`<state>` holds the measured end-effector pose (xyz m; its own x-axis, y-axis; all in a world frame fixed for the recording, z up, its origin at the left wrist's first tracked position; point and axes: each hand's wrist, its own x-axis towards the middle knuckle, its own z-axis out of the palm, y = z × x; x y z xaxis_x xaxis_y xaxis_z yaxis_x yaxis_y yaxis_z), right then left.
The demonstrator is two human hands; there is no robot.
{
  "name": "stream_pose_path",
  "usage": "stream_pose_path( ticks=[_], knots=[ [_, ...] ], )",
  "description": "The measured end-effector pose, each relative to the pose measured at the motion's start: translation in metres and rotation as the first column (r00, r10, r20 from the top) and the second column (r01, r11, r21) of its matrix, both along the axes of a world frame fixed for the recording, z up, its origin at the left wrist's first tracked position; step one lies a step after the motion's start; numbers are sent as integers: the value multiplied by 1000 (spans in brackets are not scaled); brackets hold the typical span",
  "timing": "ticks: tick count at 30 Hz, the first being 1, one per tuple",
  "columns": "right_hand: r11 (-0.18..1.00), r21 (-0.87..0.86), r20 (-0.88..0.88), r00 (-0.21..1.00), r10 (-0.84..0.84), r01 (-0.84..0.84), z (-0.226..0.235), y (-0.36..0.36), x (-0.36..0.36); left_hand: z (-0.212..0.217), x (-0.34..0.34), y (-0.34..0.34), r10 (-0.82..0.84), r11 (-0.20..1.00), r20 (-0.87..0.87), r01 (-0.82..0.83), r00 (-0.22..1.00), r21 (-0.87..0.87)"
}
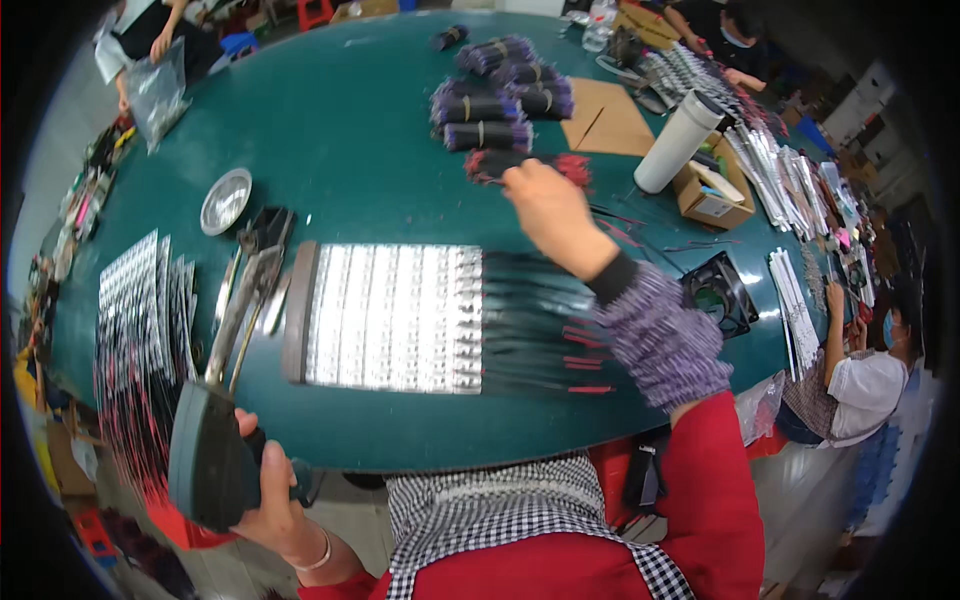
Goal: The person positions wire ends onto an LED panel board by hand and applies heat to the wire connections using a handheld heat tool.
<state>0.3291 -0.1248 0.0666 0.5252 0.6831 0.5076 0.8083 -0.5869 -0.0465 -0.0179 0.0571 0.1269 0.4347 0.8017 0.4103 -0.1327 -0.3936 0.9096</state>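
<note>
My left hand [275, 505] is wrapped round the handle of a dark green hand tool [208, 455], which it holds off the table's front left edge. My right hand [550, 212] reaches over the table with its fingers curled down onto a bundle of black wires with red ends [488, 165]; the fingertips are partly hidden. Between my arms lies a row of white light strips [390, 318], side by side against a brown bar [302, 312]. Black and red wires [540, 325] run from their right ends, blurred and partly under my right forearm.
Wired strips [150, 300] hang over the left edge. A metal bowl [226, 202] stands near a metal holder [258, 265]. Wire bundles [487, 105], a white cylinder [680, 140], a carton [715, 200] and a small fan [718, 293] lie beyond and right. Other people work around the table.
</note>
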Motion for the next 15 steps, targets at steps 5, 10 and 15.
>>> stream_pose_path(
  ticks=[5, 10, 15],
  knots=[
    [992, -92, 226, 972, -58, 81, -85, 41, 78, -11, 22, -1, -121, 992, 33, 122, 992, -26],
    [977, -174, 362, 930, -53, 124, -91, 39, 85, -32, 35, 0, -21, 972, -147, -14, 989, -234],
    [990, -120, 342, 939, -31, 77, -89, 36, 101, -45, 53, 5, -44, 963, -97, 16, 994, -269]
  ],
)
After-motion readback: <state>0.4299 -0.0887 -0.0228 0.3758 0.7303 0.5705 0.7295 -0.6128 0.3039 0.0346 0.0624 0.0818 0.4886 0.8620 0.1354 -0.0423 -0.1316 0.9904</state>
